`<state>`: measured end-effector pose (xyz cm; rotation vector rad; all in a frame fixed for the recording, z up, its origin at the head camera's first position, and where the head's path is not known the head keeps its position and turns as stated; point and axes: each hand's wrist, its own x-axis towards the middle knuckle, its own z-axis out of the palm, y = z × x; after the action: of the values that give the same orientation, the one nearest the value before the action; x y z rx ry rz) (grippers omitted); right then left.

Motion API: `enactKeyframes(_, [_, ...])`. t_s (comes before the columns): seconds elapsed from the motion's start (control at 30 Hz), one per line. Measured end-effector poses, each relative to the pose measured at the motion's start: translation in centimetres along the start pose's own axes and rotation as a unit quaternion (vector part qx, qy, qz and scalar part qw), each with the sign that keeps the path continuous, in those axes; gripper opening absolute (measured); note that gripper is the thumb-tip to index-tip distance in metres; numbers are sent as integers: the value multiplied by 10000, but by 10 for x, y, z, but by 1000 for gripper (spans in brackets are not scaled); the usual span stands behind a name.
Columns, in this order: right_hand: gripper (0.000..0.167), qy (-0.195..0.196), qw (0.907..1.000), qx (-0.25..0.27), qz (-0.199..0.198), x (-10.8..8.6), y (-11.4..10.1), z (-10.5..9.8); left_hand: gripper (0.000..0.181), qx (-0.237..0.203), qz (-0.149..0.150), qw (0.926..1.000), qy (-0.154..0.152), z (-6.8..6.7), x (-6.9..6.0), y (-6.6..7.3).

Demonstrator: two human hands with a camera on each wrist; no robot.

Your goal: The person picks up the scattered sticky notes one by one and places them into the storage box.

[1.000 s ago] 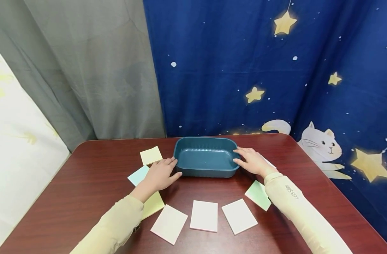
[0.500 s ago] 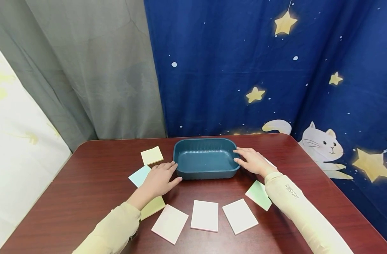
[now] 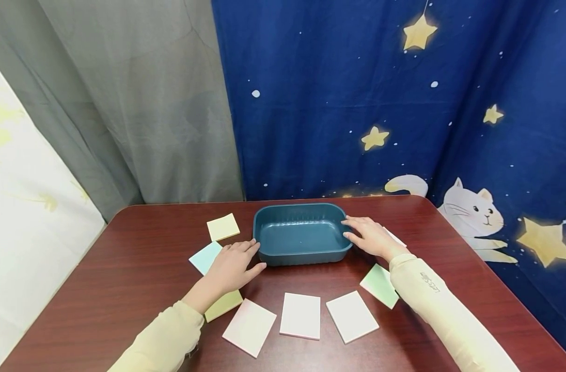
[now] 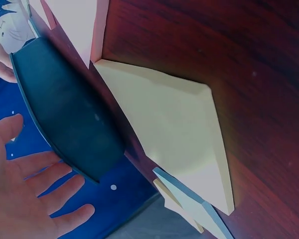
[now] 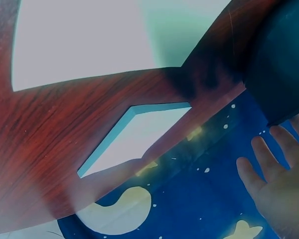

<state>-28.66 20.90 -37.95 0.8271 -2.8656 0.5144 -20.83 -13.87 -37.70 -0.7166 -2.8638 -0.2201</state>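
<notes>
A dark teal rectangular tub sits on the table's far half, its inside showing nothing. My left hand lies at its left side, fingertips touching the rim near the front corner; in the left wrist view the fingers are spread and nearly straight. At the opposite end, my right hand touches the right rim with extended fingers, and in the right wrist view its fingers reach the tub's edge. Under my left forearm lies a yellow-green sticky note pad, partly covered. A blue pad is beside that hand.
Several sticky note pads arc round the tub: pale yellow, pink, whitish, another whitish and green. One more pad is partly hidden behind my right hand. Curtains hang behind the dark red table.
The tub has shifted slightly nearer to me, mostly at its front edge. My left hand has slid a little nearer along its side; my right hand has hardly moved.
</notes>
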Motion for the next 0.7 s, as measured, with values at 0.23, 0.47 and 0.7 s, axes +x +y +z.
enactKeyframes(0.23, [42,77,10000,14,-44,-6,-4,-1,55,115,54,9999,-15,-1,-4,2])
enactKeyframes(0.47, [43,92,9999,-26,-92,-10,-5,0,55,172,91,9998,-54,-3,-8,4])
enactKeyframes(0.7, [43,116,9999,-27,-125,-13,-6,-1,54,154,116,9998,-39,-5,-10,6])
